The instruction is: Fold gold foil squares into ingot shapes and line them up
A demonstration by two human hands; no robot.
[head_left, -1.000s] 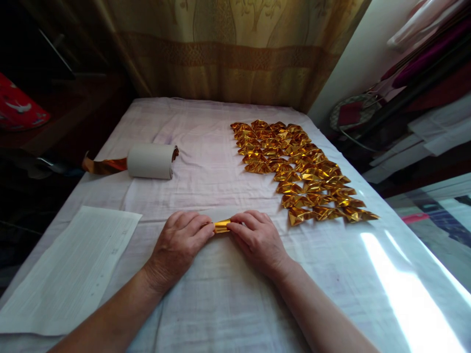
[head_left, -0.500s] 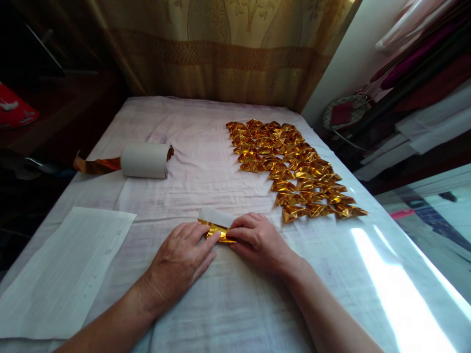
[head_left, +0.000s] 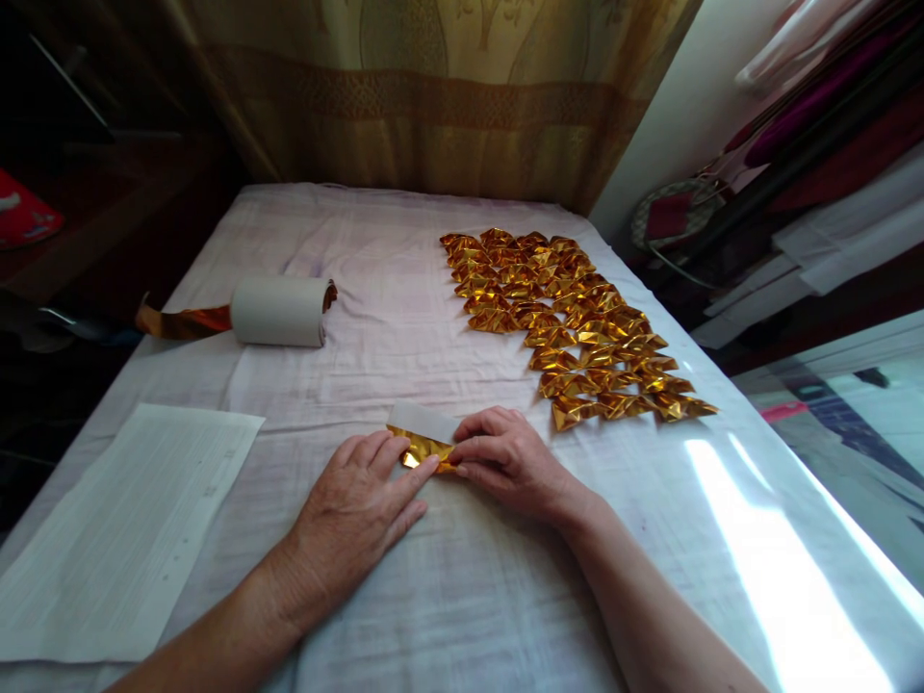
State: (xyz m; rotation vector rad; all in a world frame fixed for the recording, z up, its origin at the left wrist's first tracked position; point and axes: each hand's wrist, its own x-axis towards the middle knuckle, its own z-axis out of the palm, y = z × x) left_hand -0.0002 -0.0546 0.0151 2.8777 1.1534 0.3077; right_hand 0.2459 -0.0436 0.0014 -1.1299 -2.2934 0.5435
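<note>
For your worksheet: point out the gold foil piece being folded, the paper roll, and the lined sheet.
gold foil piece [head_left: 421, 449], head view, shiny middle between the fingertips.
paper roll [head_left: 278, 311], head view, its white side.
lined sheet [head_left: 130, 529], head view, its middle.

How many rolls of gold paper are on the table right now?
1: the roll lies on its side at the table's left, beyond the white sheet, its gold tail trailing left. None seems hidden.
</note>
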